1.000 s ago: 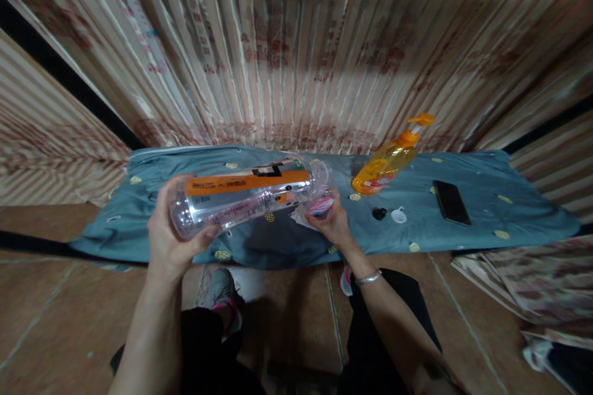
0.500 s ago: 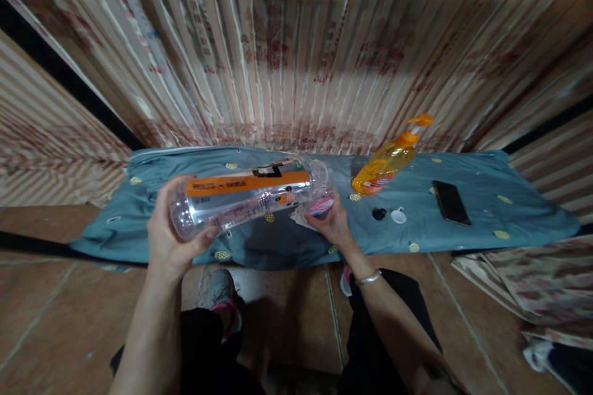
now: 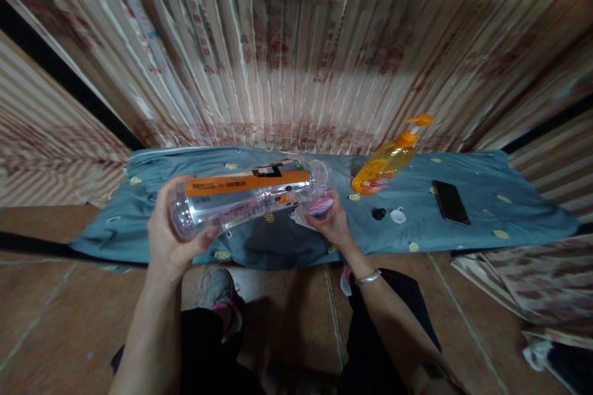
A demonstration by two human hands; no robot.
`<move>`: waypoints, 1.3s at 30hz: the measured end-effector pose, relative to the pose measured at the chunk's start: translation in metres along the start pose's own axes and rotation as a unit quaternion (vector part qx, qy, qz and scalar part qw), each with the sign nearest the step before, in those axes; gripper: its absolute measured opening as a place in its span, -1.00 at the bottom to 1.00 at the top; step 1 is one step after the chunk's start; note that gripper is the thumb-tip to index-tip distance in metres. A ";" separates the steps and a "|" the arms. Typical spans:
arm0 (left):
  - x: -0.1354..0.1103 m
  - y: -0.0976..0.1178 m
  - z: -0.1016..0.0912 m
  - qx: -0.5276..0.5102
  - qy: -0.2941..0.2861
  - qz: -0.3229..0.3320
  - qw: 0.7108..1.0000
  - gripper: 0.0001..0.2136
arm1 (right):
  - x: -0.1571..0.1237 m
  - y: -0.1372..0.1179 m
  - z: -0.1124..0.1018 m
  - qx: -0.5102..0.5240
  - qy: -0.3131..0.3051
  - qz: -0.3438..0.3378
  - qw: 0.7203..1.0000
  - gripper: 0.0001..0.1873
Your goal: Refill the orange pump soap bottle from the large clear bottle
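Observation:
My left hand (image 3: 169, 228) is wrapped round the base of a big clear plastic bottle (image 3: 245, 194) with an orange and silver label. The bottle lies almost level in the air, its mouth end pointing right and slightly up. Under that mouth, my right hand (image 3: 331, 222) grips a small clear container with pink and white markings (image 3: 320, 206). The bottle's neck overlaps the container's top, and I cannot tell whether they touch. Something pale and crumpled, like tissue (image 3: 300, 217), shows just left of my right fingers. Whether any liquid flows is too unclear to see.
A pump bottle of orange liquid (image 3: 384, 163) stands on the teal cloth-covered bench (image 3: 403, 241). A small black cap (image 3: 378, 213), a white cap-like piece (image 3: 398, 215) and a phone (image 3: 451, 202) lie to the right. A pleated curtain (image 3: 296, 62) hangs behind.

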State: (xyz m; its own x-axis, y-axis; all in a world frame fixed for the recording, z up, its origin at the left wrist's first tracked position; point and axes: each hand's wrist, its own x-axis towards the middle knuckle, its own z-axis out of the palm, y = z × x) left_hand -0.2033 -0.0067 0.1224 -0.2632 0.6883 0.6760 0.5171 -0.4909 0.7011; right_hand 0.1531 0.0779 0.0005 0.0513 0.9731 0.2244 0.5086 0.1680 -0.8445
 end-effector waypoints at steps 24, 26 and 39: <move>0.000 0.000 0.001 -0.007 -0.002 -0.001 1.000 -0.13 | 0.000 -0.002 0.000 0.005 0.006 -0.004 1.000 -0.02; 0.001 0.000 0.001 -0.008 -0.001 -0.010 1.000 -0.12 | 0.000 -0.002 0.000 0.009 0.005 -0.004 1.000 -0.01; 0.002 -0.001 0.000 0.018 -0.006 -0.005 1.000 -0.09 | 0.001 -0.004 -0.001 0.016 0.001 0.003 1.000 -0.03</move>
State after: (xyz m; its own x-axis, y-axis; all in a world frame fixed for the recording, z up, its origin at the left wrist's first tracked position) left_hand -0.2039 -0.0051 0.1228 -0.2590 0.6992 0.6663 0.5444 -0.4642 0.6987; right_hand 0.1525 0.0777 0.0044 0.0564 0.9736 0.2211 0.4807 0.1676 -0.8607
